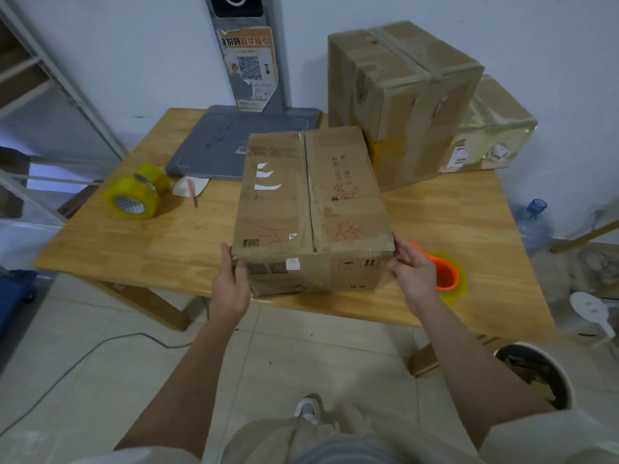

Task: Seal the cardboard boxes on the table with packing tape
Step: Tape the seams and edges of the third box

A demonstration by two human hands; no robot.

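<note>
A brown cardboard box point(311, 202) lies on the wooden table point(140, 239), its top flaps closed along a centre seam. My left hand point(231, 279) grips its near left corner and my right hand point(413, 269) grips its near right corner. Just right of my right hand sits an orange tape dispenser point(447, 274) with a yellowish roll. Two yellow tape rolls point(134, 195) lie at the table's left. A tall taped box point(402, 95) and a lower taped box point(492, 132) stand at the back right.
A grey flat scale platform point(214, 142) lies behind the box, with a paper scrap and red pen point(191, 189) beside it. Metal shelving stands at left, a water bottle point(534, 226) and a white bin point(536, 373) at right. A cable runs over the tiled floor.
</note>
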